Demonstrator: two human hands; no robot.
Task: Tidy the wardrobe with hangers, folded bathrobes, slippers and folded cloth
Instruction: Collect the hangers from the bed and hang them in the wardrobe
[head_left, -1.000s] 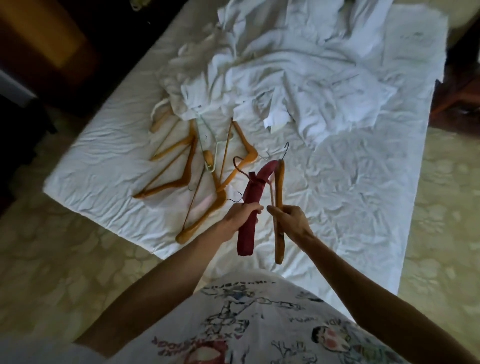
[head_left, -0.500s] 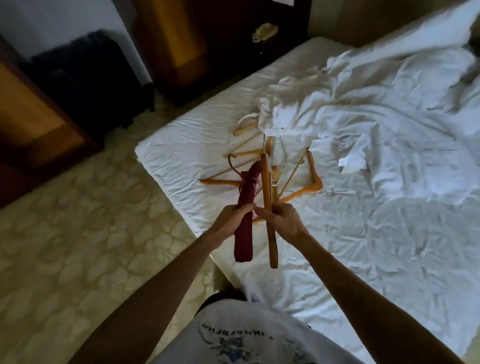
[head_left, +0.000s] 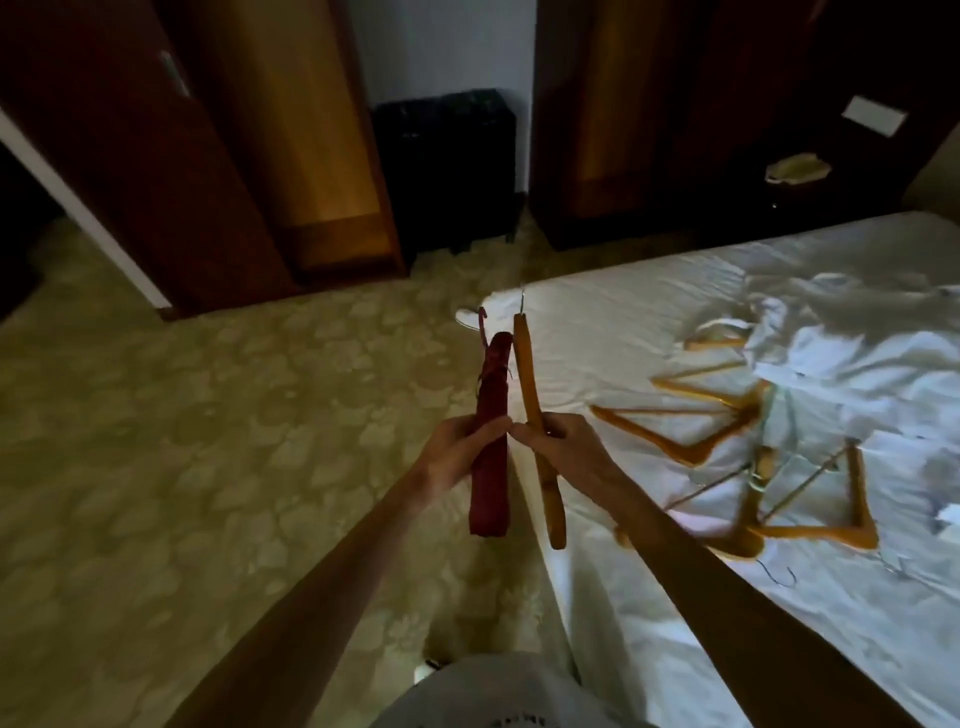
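My left hand (head_left: 460, 452) grips a dark red padded hanger (head_left: 491, 415), seen edge-on with its hook pointing up. Beside it my right hand (head_left: 563, 449) grips a wooden hanger (head_left: 530, 379), also edge-on, its metal hook at the top. Both are held out in front of me, above the floor near the bed's corner. Several more wooden hangers (head_left: 727, 421) lie in a loose tangle on the white bed sheet (head_left: 623, 332) to the right. Crumpled white cloth (head_left: 852, 353) lies just beyond them.
Ahead stands a dark wooden wardrobe (head_left: 270, 145) with an open door (head_left: 104, 156) at the left. A black case (head_left: 447, 166) stands against the wall between it and a second dark cabinet (head_left: 675, 114). Patterned floor (head_left: 208, 441) stretches from me to the wardrobe.
My view has swung left, away from the bed toward the wardrobe. Both hands keep the same two hangers, now over the floor rather than over the bed.
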